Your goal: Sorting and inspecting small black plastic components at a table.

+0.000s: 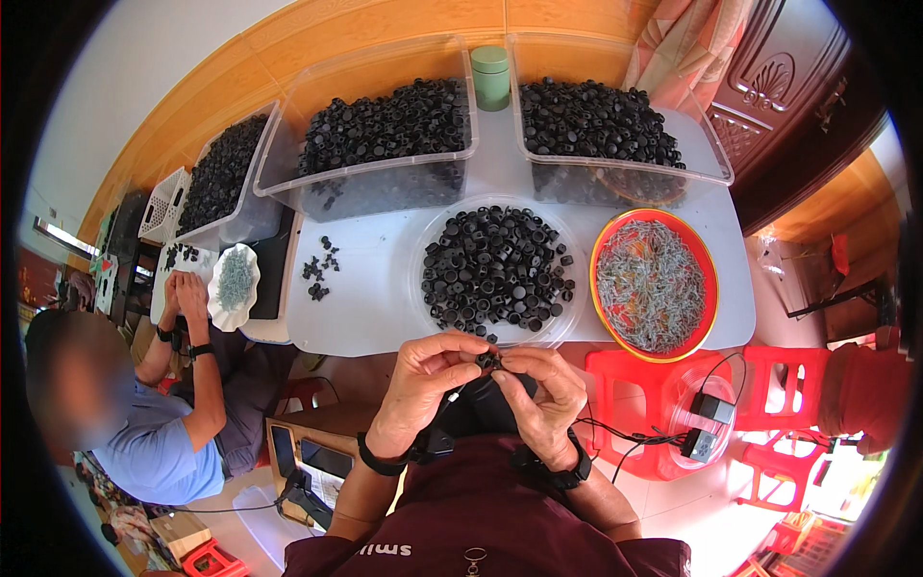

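Note:
Close together at the table's front edge, my left hand point(421, 383) and my right hand point(548, 396) pinch a small black plastic part point(488, 362) between thumbs and fingertips. Its details are partly hidden by the fingers. Just beyond them stands a round clear tub point(415, 288) heaped with black plastic caps point(495, 264). To its right is a red basin with a yellow rim point(710, 308), filled with thin silvery metal pins or screws point(654, 284). A loose cluster of small black parts point(317, 269) lies left of the tub.
Large clear bins point(370, 197) of black parts line the back of the white table point(361, 322), with a green canister point(490, 77) between two. At left, a co-worker point(183, 423) handles parts beside a white dish point(226, 313). Red stools point(620, 385) and cables stand right.

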### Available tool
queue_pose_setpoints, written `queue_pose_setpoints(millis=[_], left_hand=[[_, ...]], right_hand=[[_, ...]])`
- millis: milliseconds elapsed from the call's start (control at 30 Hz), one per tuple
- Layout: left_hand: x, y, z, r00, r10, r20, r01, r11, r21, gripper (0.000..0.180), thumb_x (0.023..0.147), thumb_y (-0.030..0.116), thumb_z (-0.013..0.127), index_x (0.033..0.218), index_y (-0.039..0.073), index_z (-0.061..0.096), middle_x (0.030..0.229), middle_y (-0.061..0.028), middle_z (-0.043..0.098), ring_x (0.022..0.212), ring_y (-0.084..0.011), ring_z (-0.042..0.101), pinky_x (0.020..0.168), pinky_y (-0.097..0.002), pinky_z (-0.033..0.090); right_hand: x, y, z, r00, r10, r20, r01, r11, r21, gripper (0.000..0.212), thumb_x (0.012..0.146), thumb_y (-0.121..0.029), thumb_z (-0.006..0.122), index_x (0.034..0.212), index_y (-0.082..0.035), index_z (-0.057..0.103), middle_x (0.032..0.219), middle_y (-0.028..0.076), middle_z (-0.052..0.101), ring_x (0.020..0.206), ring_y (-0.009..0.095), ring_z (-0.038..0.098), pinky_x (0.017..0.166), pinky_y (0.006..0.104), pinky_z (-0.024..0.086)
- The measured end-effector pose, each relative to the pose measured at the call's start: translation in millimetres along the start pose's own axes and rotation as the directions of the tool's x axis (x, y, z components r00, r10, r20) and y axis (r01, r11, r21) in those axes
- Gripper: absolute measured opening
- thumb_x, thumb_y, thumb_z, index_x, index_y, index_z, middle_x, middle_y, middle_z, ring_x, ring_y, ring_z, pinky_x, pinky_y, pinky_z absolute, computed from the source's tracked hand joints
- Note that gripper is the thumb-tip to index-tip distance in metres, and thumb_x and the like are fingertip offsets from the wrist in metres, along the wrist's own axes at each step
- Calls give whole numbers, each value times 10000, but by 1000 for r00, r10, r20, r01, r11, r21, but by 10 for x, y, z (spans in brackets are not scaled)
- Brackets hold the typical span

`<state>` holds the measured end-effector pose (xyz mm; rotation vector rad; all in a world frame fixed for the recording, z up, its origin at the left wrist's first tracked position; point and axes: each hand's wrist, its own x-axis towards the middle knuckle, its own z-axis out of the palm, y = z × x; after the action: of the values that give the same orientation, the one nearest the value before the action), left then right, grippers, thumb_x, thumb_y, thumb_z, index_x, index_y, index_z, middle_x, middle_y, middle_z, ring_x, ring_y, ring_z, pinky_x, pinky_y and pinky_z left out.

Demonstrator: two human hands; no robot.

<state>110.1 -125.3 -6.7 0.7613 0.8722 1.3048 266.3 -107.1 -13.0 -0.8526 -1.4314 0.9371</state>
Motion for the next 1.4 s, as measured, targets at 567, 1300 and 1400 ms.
queue_pose_setpoints(millis=[567, 1300, 1400], left_hand=[[12, 9, 13, 1000, -7, -20, 6, 998, -68, 219, 763, -96, 591, 964, -19, 631, 983, -122, 619, 907, -170, 597, 822, -270, 479], [8, -51, 31, 993, 92, -79, -90, 995, 32, 215, 795, -88, 587, 980, -3, 658, 942, -81, 607, 784, -91, 575, 694, -178, 484], [-6, -52, -7, 994, 74, -82, -67, 994, 89, 210, 799, -79, 589, 984, -5, 656, 926, -75, 605, 790, -90, 573, 697, -181, 490]], right_hand=[[-3, -23, 38, 1000, -9, -5, 9, 1000, -29, 200, 655, 41, 732, 828, 7, 637, 845, 116, 647, 770, 204, 634, 677, 273, 502], [8, -38, 122, 964, -255, 73, 263, 884, -386, 241, 682, 35, 716, 899, -7, 619, 857, 109, 629, 708, 220, 628, 591, 283, 515], [5, -33, 134, 965, -250, 74, 259, 881, -395, 235, 682, 30, 716, 894, -8, 622, 856, 108, 629, 707, 219, 628, 590, 283, 515]])
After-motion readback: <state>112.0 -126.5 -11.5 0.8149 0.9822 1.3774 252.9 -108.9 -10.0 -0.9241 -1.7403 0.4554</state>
